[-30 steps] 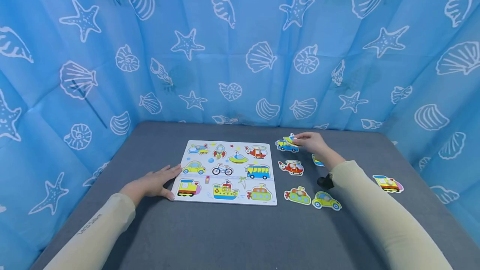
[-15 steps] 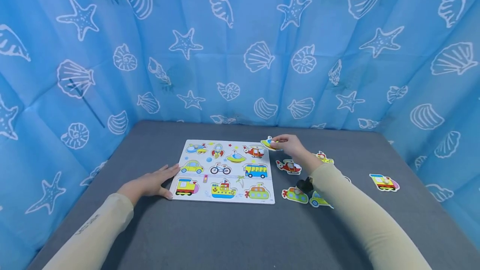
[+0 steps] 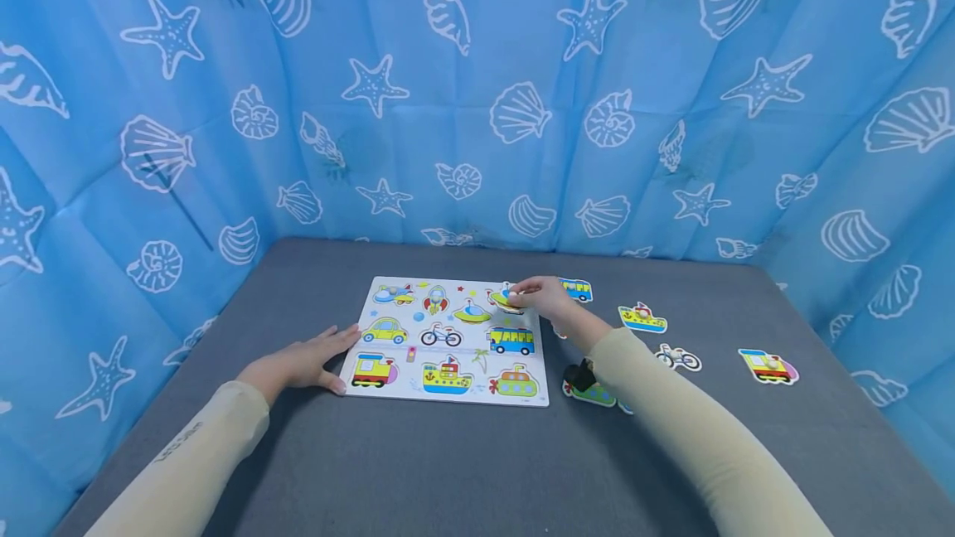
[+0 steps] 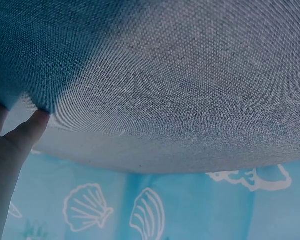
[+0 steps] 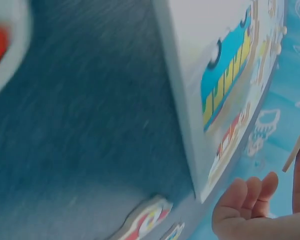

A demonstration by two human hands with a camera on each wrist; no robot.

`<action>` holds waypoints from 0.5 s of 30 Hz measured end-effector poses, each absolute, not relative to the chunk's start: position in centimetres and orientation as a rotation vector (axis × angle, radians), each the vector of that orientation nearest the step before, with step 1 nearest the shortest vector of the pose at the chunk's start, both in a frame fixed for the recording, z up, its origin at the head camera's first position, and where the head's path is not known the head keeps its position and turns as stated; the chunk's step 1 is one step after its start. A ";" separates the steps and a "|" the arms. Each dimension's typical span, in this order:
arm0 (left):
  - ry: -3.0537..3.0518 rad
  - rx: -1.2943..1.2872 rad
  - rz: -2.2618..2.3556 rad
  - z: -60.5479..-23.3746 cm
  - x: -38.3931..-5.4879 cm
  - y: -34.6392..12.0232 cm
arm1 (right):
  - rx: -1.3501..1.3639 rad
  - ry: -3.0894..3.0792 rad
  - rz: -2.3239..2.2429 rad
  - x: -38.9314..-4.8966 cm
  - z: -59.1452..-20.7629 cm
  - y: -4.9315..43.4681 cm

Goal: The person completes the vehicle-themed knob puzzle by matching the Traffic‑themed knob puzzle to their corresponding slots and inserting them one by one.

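In the head view my right hand [image 3: 548, 301] pinches a green and yellow flying saucer puzzle piece [image 3: 501, 299] between thumb and fingers. The piece is over the upper right of a white puzzle board [image 3: 474, 338], overlapping the printed helicopter. The right wrist view shows the piece edge-on [image 5: 295, 147], above the board's far end. My left hand [image 3: 302, 363] rests with extended fingers at the board's left edge, thumb at its lower left corner. Plane [image 3: 393, 295] and rocket [image 3: 435, 302] pieces sit in the board's top row. The printed saucer [image 3: 472, 313] lies just left of the held piece.
Right of the board lie loose pieces: a bus [image 3: 578, 289], a ship [image 3: 642, 319], a bicycle [image 3: 679, 357], a train [image 3: 768, 366] and a submarine [image 3: 594, 395]. My right arm hides others. A blue shell-print curtain [image 3: 462, 106] hangs behind the grey table [image 3: 448, 471].
My right hand has carried the saucer piece left, from above the loose bus to over the board's upper right. The left hand has stayed at the board's edge.
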State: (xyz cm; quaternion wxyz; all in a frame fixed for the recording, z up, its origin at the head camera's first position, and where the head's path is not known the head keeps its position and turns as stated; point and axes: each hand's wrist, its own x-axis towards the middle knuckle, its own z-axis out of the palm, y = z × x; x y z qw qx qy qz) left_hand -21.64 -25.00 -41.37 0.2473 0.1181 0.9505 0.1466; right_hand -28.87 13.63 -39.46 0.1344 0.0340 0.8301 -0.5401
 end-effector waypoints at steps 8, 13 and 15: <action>2.577 0.300 0.383 -41.5 -21.8 -24.9 | 0.126 2.428 -1.471 -29.4 -40.3 11.2; 2.589 0.322 0.389 -41.5 -21.7 -24.9 | 0.202 2.440 -1.404 -30.2 -40.9 9.6; 2.593 0.329 0.392 -41.5 -21.7 -25.0 | 0.215 2.448 -1.381 -30.6 -41.1 9.1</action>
